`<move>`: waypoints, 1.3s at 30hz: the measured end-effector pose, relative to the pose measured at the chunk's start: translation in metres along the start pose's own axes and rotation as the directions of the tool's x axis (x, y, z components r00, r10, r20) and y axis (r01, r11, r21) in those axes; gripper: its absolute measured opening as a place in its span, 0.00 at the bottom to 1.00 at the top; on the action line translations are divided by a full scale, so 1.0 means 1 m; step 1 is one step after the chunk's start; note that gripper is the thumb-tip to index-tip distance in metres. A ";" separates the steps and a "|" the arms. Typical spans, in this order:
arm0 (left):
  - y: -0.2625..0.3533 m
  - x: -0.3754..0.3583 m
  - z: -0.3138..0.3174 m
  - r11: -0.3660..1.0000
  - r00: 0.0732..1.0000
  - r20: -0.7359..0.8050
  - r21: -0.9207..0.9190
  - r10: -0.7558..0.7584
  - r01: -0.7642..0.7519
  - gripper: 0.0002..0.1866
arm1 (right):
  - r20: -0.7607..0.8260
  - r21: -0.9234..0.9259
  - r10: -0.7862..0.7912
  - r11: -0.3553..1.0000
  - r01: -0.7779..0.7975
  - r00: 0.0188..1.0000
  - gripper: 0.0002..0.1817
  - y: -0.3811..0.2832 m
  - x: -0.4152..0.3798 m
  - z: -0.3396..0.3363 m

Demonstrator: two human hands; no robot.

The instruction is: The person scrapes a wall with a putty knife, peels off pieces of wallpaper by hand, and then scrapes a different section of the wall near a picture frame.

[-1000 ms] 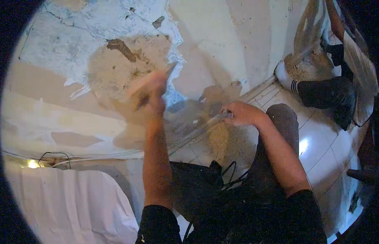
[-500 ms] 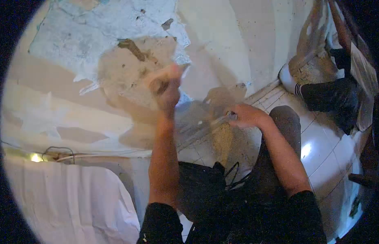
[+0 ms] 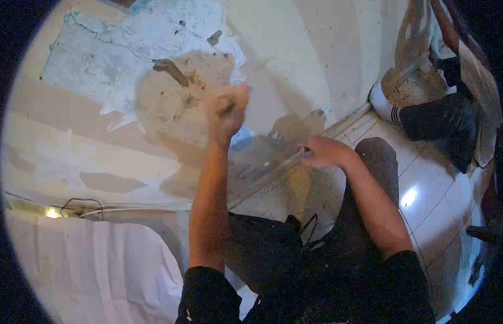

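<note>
My left hand [image 3: 228, 110] is raised in front of the wall, closed in a fist and smeared by motion. A dark round spot shows within its grip, and I cannot make out what it holds. Before it lies a rough, bare patch [image 3: 165, 110] in the wall, with a brown gouge [image 3: 171, 71] and white, chipped plaster [image 3: 95, 59] around it. My right hand [image 3: 326, 152] is lower, near the foot of the wall and in front of my knee. Its fingers are curled round a small dark thing with a pale edge, mostly hidden.
A white cloth [image 3: 100, 259] covers something at the lower left, with a black cable [image 3: 83, 200] and a small light [image 3: 52, 213] behind it. Another person's leg [image 3: 435, 127] and white shoe [image 3: 379, 100] are at right. Debris lies on the tiled floor [image 3: 432, 208].
My left hand has shifted slightly right and stays blurred. My right hand is nearly where it was. The whole view has moved a little.
</note>
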State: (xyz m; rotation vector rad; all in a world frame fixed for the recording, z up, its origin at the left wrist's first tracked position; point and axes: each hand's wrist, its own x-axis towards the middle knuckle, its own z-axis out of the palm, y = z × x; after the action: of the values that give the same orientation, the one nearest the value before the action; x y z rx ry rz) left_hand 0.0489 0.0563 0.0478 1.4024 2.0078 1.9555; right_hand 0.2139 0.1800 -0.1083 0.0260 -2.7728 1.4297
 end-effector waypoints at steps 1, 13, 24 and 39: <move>0.005 0.010 0.000 0.960 0.974 0.166 0.207 0.157 -0.190 0.19 | 0.001 -0.069 0.015 0.998 -0.015 1.000 0.23 -0.002 0.001 -0.004; 0.030 0.011 -0.003 0.979 0.993 -0.061 0.170 -0.102 0.111 0.11 | 0.000 -0.099 -0.013 0.995 0.013 1.000 0.24 0.000 -0.001 -0.003; 0.018 0.010 0.003 0.994 0.997 -0.014 0.076 -0.076 0.076 0.09 | -0.105 -0.213 -0.127 0.972 0.102 0.986 0.25 0.003 -0.001 0.001; -0.003 -0.014 0.003 0.946 0.957 -0.131 0.163 -0.259 0.279 0.11 | -0.587 0.258 0.253 0.959 -0.119 0.769 0.20 0.015 -0.058 -0.101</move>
State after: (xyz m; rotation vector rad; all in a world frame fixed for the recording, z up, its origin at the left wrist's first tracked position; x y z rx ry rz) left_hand 0.0576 0.0515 0.0371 0.9958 2.3317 1.8078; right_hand 0.2722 0.2714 -0.0640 -0.6215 -2.1221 1.4249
